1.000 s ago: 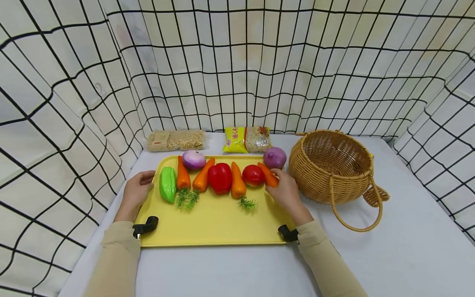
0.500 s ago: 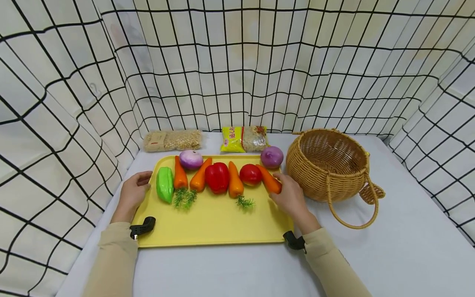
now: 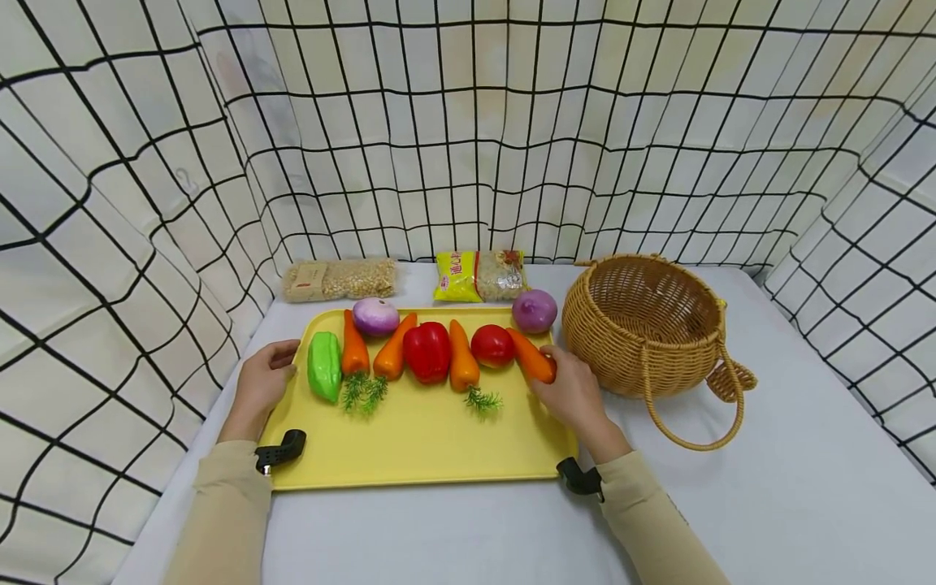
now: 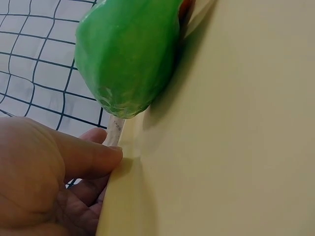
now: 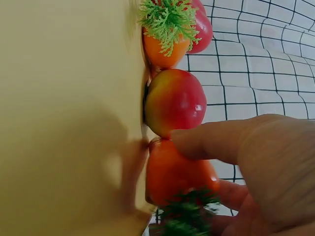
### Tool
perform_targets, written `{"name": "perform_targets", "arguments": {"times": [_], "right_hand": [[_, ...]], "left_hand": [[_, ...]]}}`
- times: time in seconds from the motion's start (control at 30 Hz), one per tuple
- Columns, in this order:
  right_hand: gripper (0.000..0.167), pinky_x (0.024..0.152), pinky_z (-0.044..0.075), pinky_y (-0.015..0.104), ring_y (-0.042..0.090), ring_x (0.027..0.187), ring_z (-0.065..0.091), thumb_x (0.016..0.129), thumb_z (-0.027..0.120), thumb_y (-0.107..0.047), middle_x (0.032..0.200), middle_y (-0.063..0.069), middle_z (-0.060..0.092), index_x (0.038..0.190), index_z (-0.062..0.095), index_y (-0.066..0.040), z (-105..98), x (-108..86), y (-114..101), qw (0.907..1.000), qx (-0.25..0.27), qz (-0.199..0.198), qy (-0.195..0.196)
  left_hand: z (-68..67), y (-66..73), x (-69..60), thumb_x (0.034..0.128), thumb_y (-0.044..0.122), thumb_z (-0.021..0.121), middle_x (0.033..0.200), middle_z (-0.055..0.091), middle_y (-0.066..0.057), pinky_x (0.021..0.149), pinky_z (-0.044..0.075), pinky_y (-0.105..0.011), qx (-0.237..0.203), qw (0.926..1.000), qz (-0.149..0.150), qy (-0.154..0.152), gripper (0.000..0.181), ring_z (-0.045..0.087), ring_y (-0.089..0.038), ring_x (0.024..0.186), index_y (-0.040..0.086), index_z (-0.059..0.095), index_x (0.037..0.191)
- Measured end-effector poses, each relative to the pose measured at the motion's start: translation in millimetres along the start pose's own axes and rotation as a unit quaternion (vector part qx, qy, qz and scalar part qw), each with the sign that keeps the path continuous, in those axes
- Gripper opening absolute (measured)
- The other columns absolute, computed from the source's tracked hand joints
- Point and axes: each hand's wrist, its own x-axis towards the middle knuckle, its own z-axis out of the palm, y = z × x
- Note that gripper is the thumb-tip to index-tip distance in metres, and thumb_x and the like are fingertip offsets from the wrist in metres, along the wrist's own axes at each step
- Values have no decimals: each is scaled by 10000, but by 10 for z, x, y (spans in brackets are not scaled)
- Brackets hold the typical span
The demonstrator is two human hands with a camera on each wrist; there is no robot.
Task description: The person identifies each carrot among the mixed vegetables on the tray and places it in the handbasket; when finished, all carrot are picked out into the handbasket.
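Note:
A shallow yellow tray [image 3: 409, 447] bears a row of toy-like vegetables along its far side. My left hand [image 3: 259, 386] pinches the tray's left rim, thumb [image 4: 96, 160] over the edge and fingers outside it. Just beyond lies a ribbed green vegetable [image 3: 325, 367], whose exact kind is unclear. At the far right of the tray, my right hand [image 3: 574, 394] holds an orange carrot [image 3: 534, 356] between thumb and fingers. The carrot's green top [image 5: 182, 214] shows in the right wrist view. Next to it sits a red tomato [image 5: 174, 103].
Other carrots [image 3: 464, 357], a red bell pepper [image 3: 427, 352] and two purple onions [image 3: 535, 311] line the tray's far side. Behind it lie a bag of beans or grain [image 3: 340, 279] and a yellow packet [image 3: 478, 275]. Right stands a wicker basket [image 3: 636, 357]; black netting [image 3: 475, 146] surrounds the table.
My right hand has shifted slightly right and nearer, and the carrot's near end has moved right with it. The left hand stays at the tray rim. The head view has shifted a little.

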Motion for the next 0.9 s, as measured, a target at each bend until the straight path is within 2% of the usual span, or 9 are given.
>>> {"name": "perform_targets", "arguments": {"times": [0.23,0.47,0.63,0.9], "right_hand": [[506,831,463,432,301,953,587,826,720,-204,1159,152,652,1292,606,-42,-29,-1,-49,9980,510,153,338],[444,790,464,405,292,941,601,837,724,-193,1138,148,661,1243,631,-38,-32,-11,-68,9925,873,152,842],[425,738,488,377,275,909,612,841,738,-182,1124,131,666,1233,636,-53,-31,-24,-89,9853,1226,27,1190],[419,784,526,401,275,961,633,851,752,-184,1131,136,672,1234,631,-64,-39,-19,-116,9733,1755,33,1477]], "left_hand": [[6,3,13,987,-8,448,1383,493,-246,956,438,-406,6,10000,-1,16,459,470,-356,1271,10,445,1446],[10,-10,15,984,-16,442,1388,485,-254,984,431,-441,32,10000,21,16,462,464,-368,1276,-1,438,1446],[15,-25,19,983,-18,442,1384,488,-254,976,432,-433,53,10000,39,29,461,465,-367,1273,-3,440,1444],[15,-34,32,982,-12,439,1372,502,-242,932,446,-365,71,9999,25,76,459,476,-353,1261,7,449,1440]]}}
